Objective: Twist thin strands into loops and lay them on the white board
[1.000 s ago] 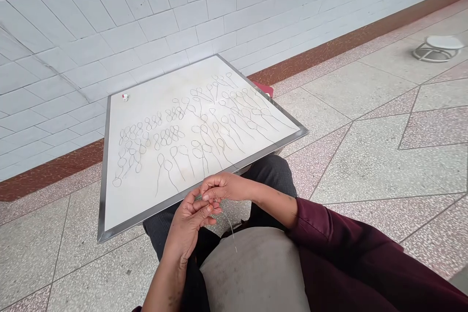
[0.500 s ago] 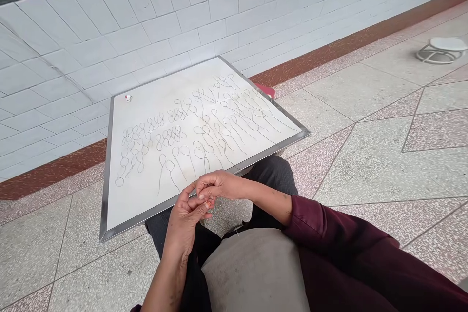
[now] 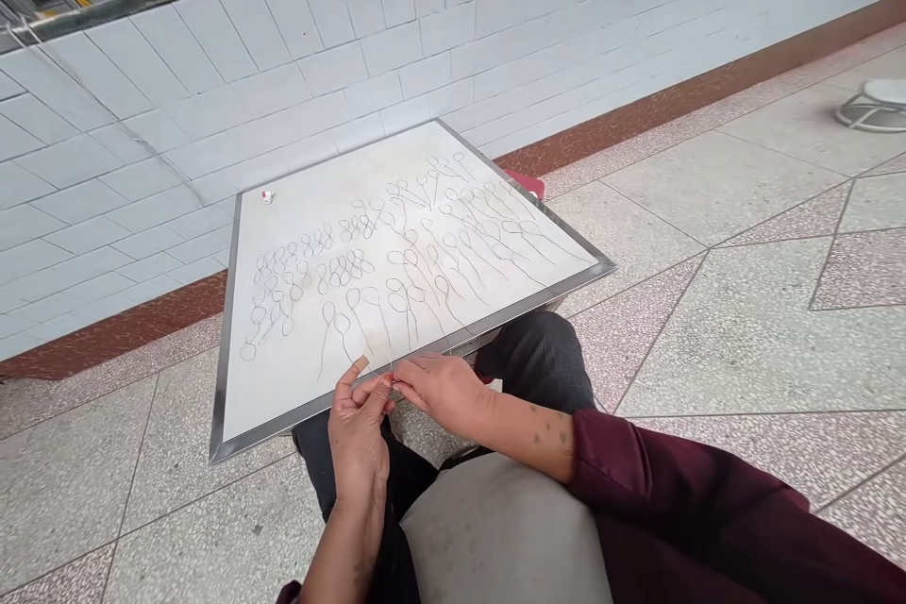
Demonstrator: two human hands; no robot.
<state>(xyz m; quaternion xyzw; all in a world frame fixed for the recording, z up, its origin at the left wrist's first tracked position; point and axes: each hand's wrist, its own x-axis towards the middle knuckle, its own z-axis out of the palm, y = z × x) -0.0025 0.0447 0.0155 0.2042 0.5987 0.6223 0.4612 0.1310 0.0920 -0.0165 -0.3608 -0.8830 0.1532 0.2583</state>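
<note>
My left hand (image 3: pixel 360 425) pinches a thin wire (image 3: pixel 390 360) between thumb and index finger, just off the near edge of the white table (image 3: pixel 326 179). A bandage wraps one fingertip, which is raised. My right hand (image 3: pixel 445 392) is closed against the same spot from the other side, its fingertips meeting the left thumb. What they grip is very fine and mostly hidden. Beyond my hands, many wire loops with tails (image 3: pixel 411 302) lie in rows on the tabletop. Farther left are wires bent into double loops (image 3: pixel 343 272).
A small white-and-red object (image 3: pixel 267 197) sits at the table's far left corner. Behind the table stands a tiled wall (image 3: pixel 297 94). A red item (image 3: pixel 528 184) shows past the right edge. A white stool (image 3: pixel 874 106) stands on the floor at right.
My right hand has rolled over, knuckles up, and now meets the left thumb from the right side. A left finger has straightened. The whole view has shifted slightly.
</note>
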